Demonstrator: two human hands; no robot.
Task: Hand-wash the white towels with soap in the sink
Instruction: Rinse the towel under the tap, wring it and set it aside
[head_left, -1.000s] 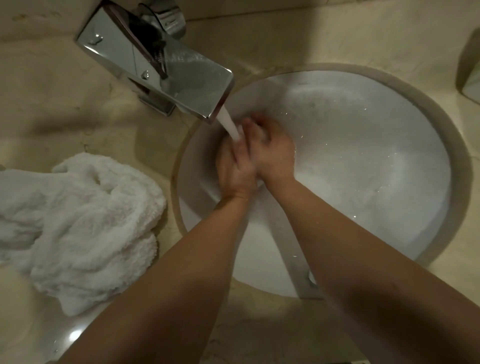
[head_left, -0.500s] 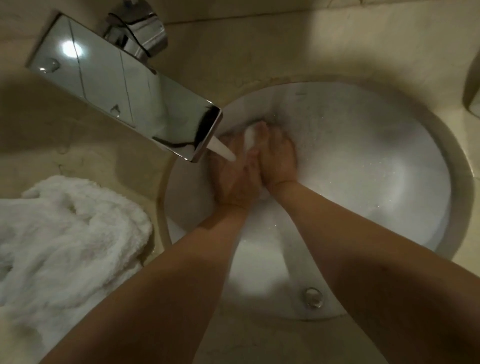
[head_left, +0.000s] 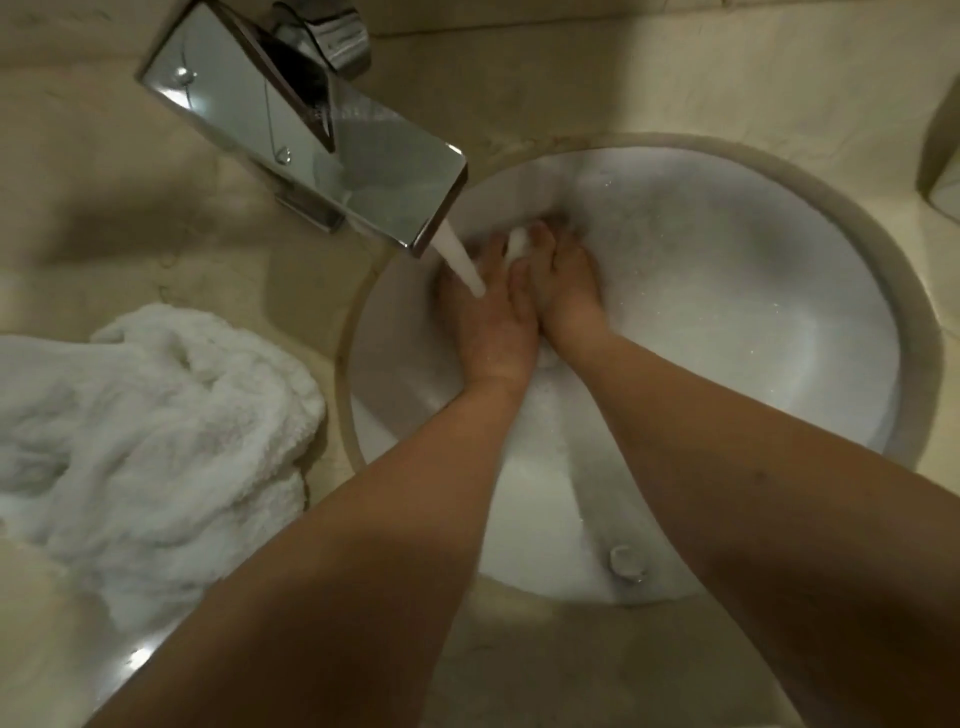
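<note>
Both hands were together under the tap's stream in the sink, at 12 o'clock of the basin. Left hand took the water on its back; right hand lay just beside it, touching. Between their fingertips a small white lump, probably the soap, was held. Compared with a second ago the hands sat further from the chrome tap and flatter, the lump now showing. The white towel lay heaped on the table at 9 o'clock, outside the sink. Judgement: lathering stage; the towel's wash was not yet begun.
</note>
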